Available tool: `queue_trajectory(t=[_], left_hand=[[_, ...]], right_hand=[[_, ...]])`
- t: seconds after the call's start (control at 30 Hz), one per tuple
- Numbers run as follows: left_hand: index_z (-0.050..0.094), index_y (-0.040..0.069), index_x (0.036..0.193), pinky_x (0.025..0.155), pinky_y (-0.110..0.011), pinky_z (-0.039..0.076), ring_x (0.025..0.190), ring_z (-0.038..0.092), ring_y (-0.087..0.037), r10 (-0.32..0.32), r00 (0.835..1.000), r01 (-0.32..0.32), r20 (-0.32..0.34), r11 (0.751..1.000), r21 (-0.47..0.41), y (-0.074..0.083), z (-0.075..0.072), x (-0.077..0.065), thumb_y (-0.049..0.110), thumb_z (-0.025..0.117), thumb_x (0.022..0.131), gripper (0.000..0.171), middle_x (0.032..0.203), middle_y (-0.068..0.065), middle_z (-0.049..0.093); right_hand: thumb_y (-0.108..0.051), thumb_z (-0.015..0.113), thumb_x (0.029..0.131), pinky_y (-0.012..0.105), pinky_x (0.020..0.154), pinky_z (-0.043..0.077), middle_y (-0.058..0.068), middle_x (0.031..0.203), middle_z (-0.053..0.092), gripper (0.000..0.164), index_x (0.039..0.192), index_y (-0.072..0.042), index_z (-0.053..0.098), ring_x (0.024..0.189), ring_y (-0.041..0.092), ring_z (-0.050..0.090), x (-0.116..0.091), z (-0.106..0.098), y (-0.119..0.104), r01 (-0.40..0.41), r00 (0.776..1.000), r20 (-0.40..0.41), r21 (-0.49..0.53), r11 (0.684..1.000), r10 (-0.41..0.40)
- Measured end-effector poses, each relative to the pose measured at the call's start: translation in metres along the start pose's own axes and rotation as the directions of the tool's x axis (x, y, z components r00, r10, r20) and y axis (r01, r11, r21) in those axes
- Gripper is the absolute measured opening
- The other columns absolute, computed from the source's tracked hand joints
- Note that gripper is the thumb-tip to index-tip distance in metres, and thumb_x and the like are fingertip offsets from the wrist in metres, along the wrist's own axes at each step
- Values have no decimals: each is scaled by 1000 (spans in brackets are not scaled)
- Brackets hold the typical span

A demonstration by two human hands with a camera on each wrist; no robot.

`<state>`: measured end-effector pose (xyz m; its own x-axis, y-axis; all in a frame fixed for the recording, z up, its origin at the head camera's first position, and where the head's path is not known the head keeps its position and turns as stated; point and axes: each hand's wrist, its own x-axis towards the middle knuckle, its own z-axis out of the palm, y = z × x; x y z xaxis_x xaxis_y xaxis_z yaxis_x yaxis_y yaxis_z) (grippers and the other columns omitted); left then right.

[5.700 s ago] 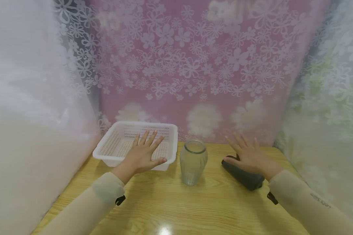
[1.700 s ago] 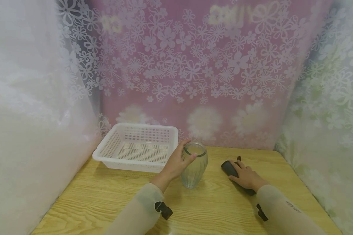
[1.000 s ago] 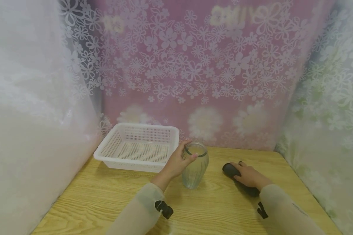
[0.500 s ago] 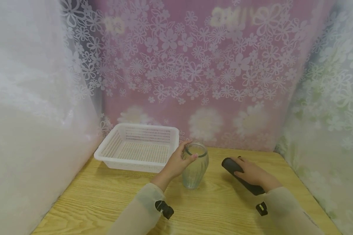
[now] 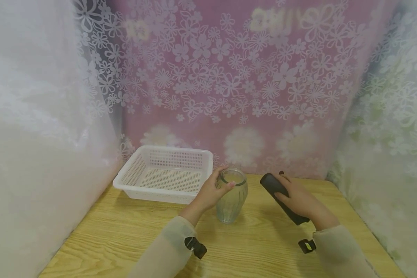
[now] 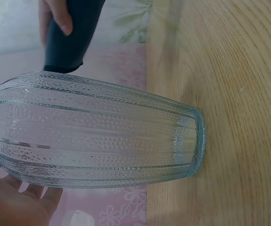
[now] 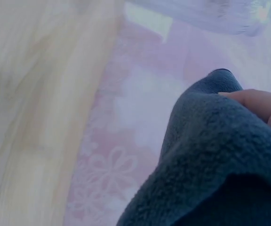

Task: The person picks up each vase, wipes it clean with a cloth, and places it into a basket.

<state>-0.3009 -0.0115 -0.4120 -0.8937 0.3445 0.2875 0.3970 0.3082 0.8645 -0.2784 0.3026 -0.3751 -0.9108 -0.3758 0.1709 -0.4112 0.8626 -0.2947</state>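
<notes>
A clear ribbed glass vase (image 5: 231, 202) stands on the wooden table in the head view. My left hand (image 5: 208, 193) grips it near the neck from the left, thumb by the rim. The left wrist view shows the vase (image 6: 102, 134) sideways, with the left fingers (image 6: 22, 200) behind its upper part. To the vase's right, my right hand (image 5: 300, 199) holds a folded dark grey cloth (image 5: 276, 189), which is raised off the table. In the right wrist view the fuzzy cloth (image 7: 220, 132) fills the lower right, a fingertip pressing on it.
A white perforated plastic basket (image 5: 163, 195) with nothing in it stands on the table (image 5: 132, 235), left of the vase. A pink flowered curtain (image 5: 201, 88) hangs behind, and pale plastic sheets (image 5: 48, 135) close off both sides.
My left hand has gone from over the basket to the vase and now grips it, staying still lately. My right hand has taken hold of the dark cloth and lifted it off the table.
</notes>
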Motion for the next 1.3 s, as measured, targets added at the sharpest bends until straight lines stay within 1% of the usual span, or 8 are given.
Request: queue_trajectory(t=[0.17, 0.3, 0.43, 0.6, 0.73, 1.0, 1.2, 1.3], left_hand=[[30, 40, 154, 109, -67, 30, 146, 30, -37, -1, 1000, 1, 4, 1000, -22, -1, 2, 1, 66, 59, 92, 73, 160, -5, 35], [30, 42, 153, 110, -67, 29, 147, 28, -35, 5, 1000, -5, 10, 999, -41, -2, 3, 2, 64, 59, 92, 71, 160, -4, 33], [30, 44, 153, 110, -67, 28, 148, 25, -33, 14, 1000, -14, 8, 999, -45, -2, 3, 1, 63, 58, 94, 69, 161, -3, 31], [29, 43, 154, 111, -67, 27, 149, 25, -33, 7, 1000, -7, 5, 999, -45, -4, 4, 2, 64, 58, 93, 71, 162, -3, 30], [30, 44, 153, 110, -67, 28, 148, 26, -33, 2, 1000, -2, 0, 999, -48, -6, 4, 3, 65, 58, 92, 71, 161, -3, 31], [30, 44, 153, 110, -66, 30, 147, 28, -34, 0, 1000, 0, -8, 999, -46, -3, 1, 0, 66, 58, 92, 70, 161, -5, 32], [31, 44, 153, 111, -65, 29, 147, 27, -34, -13, 1000, 12, -20, 999, -34, 0, 1, -2, 65, 59, 92, 70, 161, -5, 31], [32, 44, 153, 111, -64, 29, 147, 28, -33, -15, 1000, 14, -25, 1000, -25, -1, 2, -1, 64, 60, 92, 70, 161, -5, 31]], right_hand=[[-26, 60, 102, 71, 90, 42, 30, 154, 27, 71, 161, -15, 21, 128, 58, 41, -3, -6, -15, -2, 997, -82, 22, 1000, 3], [-26, 60, 102, 72, 90, 41, 28, 155, 27, 72, 162, -19, 20, 129, 57, 40, -6, -5, -25, 14, 987, -163, 21, 1000, -10], [-27, 60, 102, 70, 88, 42, 25, 156, 30, 72, 162, -22, 21, 128, 54, 41, -6, 0, -33, 42, 969, -245, 26, 999, -34], [-22, 62, 101, 66, 81, 46, 24, 154, 32, 69, 160, -18, 27, 119, 50, 47, -2, 9, -44, 70, 938, -343, 72, 995, -41], [-16, 63, 99, 64, 78, 47, 23, 153, 33, 69, 159, -16, 29, 115, 47, 48, 2, 19, -51, 113, 890, -454, 110, 987, -51], [-4, 66, 94, 59, 79, 45, 21, 153, 34, 76, 159, -18, 30, 114, 43, 47, 12, 41, -68, 222, 765, -643, 207, 953, -39], [0, 66, 91, 59, 82, 45, 22, 155, 32, 76, 158, -12, 30, 117, 43, 46, 18, 61, -78, 314, 688, -724, 220, 923, -61], [0, 65, 91, 57, 86, 42, 20, 156, 31, 76, 158, -11, 30, 122, 41, 44, 21, 71, -82, 352, 658, -750, 228, 908, -67]])
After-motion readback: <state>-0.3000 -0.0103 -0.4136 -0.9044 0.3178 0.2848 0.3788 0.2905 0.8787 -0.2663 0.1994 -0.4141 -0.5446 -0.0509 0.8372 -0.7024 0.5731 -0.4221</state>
